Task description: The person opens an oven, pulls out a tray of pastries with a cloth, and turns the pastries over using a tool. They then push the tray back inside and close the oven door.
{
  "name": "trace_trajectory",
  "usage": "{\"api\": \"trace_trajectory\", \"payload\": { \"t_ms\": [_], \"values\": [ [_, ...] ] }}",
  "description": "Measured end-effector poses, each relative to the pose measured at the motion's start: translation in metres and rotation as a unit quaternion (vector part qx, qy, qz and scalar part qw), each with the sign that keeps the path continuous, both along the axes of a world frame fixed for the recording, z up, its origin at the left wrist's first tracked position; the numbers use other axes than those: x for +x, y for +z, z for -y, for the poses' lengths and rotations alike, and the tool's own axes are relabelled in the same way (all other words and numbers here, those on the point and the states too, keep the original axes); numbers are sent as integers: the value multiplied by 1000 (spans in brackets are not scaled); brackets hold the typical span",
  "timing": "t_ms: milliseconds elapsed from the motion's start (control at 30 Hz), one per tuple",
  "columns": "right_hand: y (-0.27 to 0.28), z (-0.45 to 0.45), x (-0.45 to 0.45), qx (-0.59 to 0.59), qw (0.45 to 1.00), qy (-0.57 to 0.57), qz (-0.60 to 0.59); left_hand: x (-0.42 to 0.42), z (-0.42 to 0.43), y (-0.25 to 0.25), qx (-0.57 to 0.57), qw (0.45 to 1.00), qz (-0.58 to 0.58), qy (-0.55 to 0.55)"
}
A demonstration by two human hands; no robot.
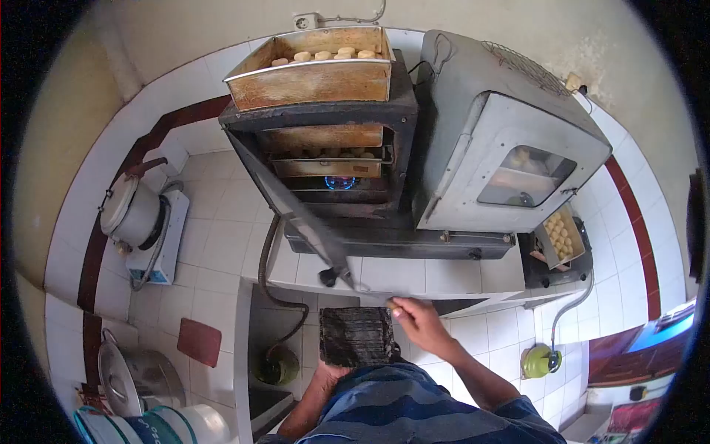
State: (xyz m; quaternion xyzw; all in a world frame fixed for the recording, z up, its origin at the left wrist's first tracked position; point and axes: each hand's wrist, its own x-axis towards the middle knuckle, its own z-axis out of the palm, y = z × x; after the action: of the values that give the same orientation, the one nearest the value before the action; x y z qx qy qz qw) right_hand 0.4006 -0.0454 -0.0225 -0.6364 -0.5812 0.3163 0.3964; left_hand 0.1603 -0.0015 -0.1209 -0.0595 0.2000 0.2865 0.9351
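My left hand (336,370) is closed on the lower left edge of a dark, ridged rectangular pad (356,337), held in front of my body. My right hand (423,324) is closed around the end of a thin rod (373,295), which reaches toward the free edge of the oven door (296,214). Whether the rod touches the door is unclear. That door hangs ajar on the dark oven (403,155). Inside are metal pans, the lower one (325,169) with small pale pieces in it, above a blue flame (341,182).
A deep pan of pale round pieces (310,85) rests on top of the oven. Beside it stands a grey oven (473,170) with a windowed door. Another filled pan (560,237) sits at right. A pot (129,211), hose (270,259) and green gas cylinder (538,362) surround the counter.
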Motion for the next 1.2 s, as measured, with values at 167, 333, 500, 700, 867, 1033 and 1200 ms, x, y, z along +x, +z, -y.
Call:
{"api": "trace_trajectory", "payload": {
  "t_ms": [167, 333, 500, 700, 867, 1033, 1200],
  "values": [
    [7, -7, -29, 54, 991, 108, 51, 13, 19, -12, 26, 998, -18, 58],
    [17, -31, -33, 46, 979, 164, 113, 13, 2, -5, 0, 996, 16, 85],
    [43, -70, -4, 138, 979, 18, 150, 3, -38, 17, 9, 996, -29, 89],
    [65, -122, 5, 235, 944, -124, 197, -14, -103, 56, 32, 994, 1, 103],
    [77, -154, -6, 279, 890, -164, 321, -18, -145, 90, 52, 996, 9, 72],
    [82, -177, -21, 271, 867, -196, 369, -20, -169, 105, 66, 995, -8, 70],
    [97, -194, -29, 251, 847, -197, 426, -19, -187, 105, 73, 995, 27, 68]
  ]
}}
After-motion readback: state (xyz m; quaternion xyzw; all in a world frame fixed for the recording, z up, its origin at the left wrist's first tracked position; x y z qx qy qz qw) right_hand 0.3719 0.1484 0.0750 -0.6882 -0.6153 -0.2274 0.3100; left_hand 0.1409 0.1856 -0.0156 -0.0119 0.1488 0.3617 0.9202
